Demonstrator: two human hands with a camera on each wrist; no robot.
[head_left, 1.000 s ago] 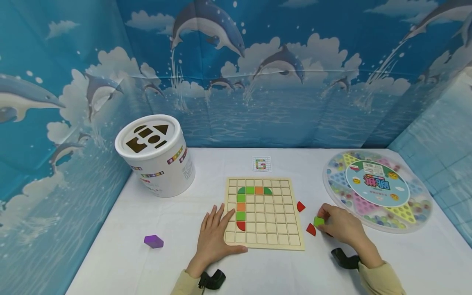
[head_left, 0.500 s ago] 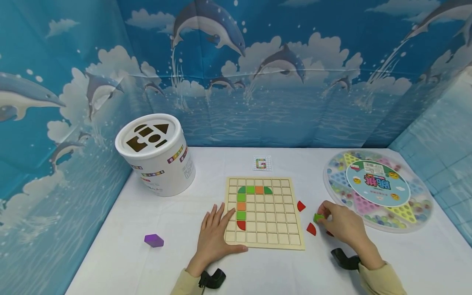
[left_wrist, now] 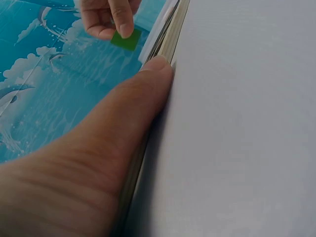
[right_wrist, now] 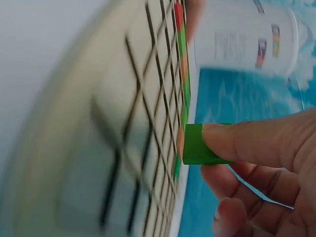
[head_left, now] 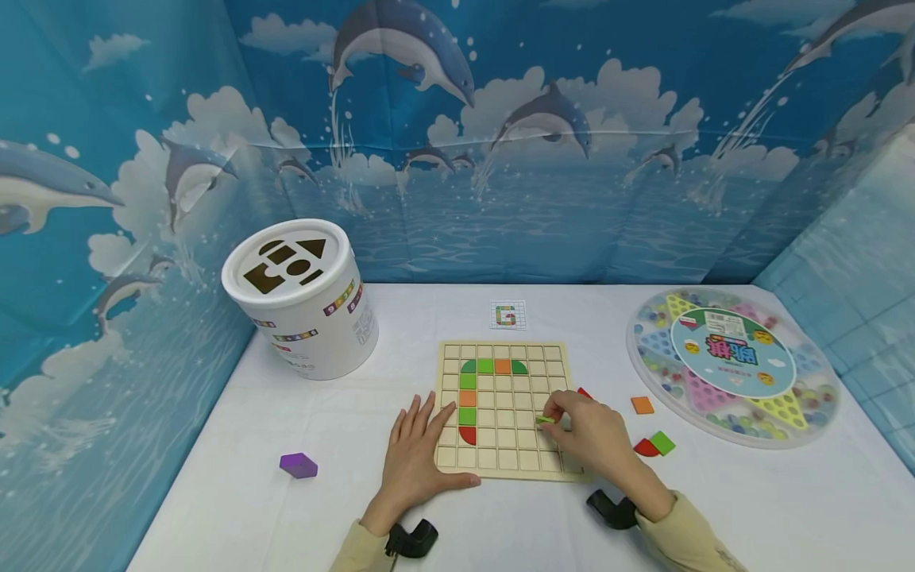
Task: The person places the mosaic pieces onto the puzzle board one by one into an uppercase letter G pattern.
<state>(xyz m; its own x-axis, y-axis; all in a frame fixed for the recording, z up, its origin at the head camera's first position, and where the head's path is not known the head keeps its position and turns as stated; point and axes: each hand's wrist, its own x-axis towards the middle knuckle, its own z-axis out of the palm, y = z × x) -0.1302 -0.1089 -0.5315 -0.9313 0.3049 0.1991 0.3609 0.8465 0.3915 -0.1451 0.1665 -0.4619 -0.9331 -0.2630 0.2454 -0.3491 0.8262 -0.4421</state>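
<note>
Pinching a green square tile over the wooden grid board near its right edge, the right hand may slip, dropping it askew; the left hand, fingers spread at the near-left corner, could jog the board.

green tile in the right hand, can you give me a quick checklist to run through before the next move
1. Grip secure: ok, the right hand pinches the green tile.
2. Board steadied: ok, the left hand touches its edge.
3. Green tile down on the board: not ok, it is held above it.
4. Pattern card uncovered: ok, beyond the board's far edge.
5. Green tile lined up with its intended square: cannot tell.
</note>
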